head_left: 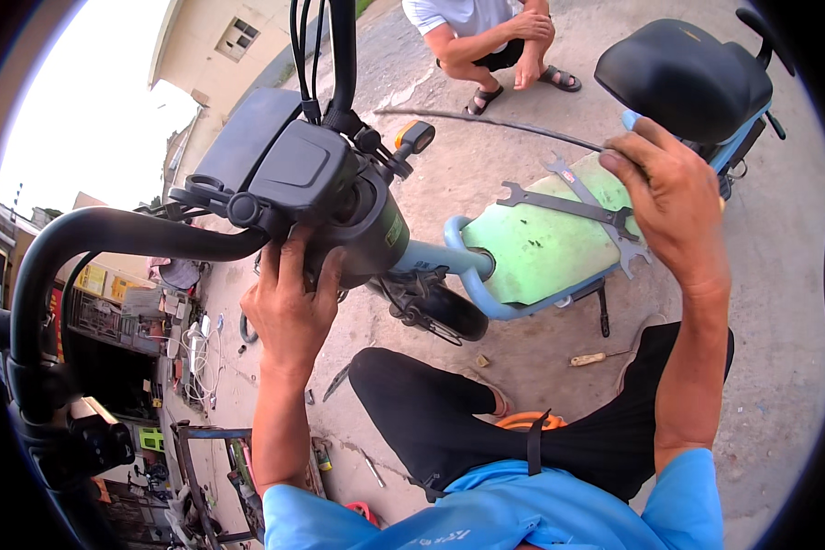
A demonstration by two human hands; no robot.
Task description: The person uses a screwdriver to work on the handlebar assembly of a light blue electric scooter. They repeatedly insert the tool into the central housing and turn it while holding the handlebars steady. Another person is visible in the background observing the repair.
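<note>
My left hand (291, 307) presses up against the underside of the dark grey handlebar housing (307, 179) of an electric scooter, fingers spread on it. A black handlebar (110, 234) curves off to the left. My right hand (674, 197) hovers over the pale green footboard (532, 247), fingers curled near several flat steel wrenches (568, 203) lying there; whether it grips one is hidden. The black seat (683, 78) sits just beyond that hand.
Another person (486, 37) in sandals squats on the concrete at the top. A screwdriver (588, 358) lies on the ground below the footboard. The front wheel (445, 312) is under the steering column. Cluttered tools and racks fill the lower left.
</note>
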